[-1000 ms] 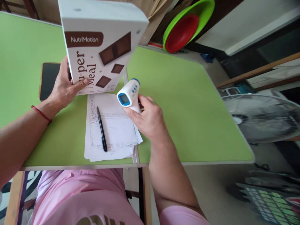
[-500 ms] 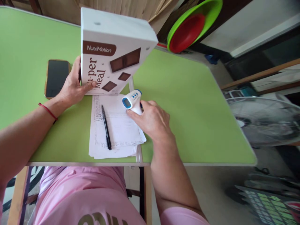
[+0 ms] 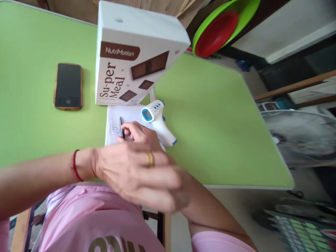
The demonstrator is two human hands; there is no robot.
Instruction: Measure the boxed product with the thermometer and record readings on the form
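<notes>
My right hand (image 3: 143, 134) pinches a black pen (image 3: 122, 132) over the written sheets of paper (image 3: 113, 120); part of the sheets and most of the pen are covered. In front of it crosses my left hand (image 3: 139, 171), blurred, fingers stretched out, with nothing seen in it; a ring and a red wristband show. A white and blue infrared thermometer (image 3: 159, 122) lies just right of the sheets, by my right hand. Behind the papers, the white NutriMotion Su-per Meal box (image 3: 118, 71) stands on its own, untouched.
A phone (image 3: 68, 85) in a brown-edged case lies on the green table (image 3: 210, 140), left of the box. Past the table's right edge stands a fan (image 3: 301, 138). Green and red basins (image 3: 217, 33) are beyond the far edge.
My left hand has let go of the box and swung down across my right forearm. My right hand has released the thermometer and moved left to take the pen.
</notes>
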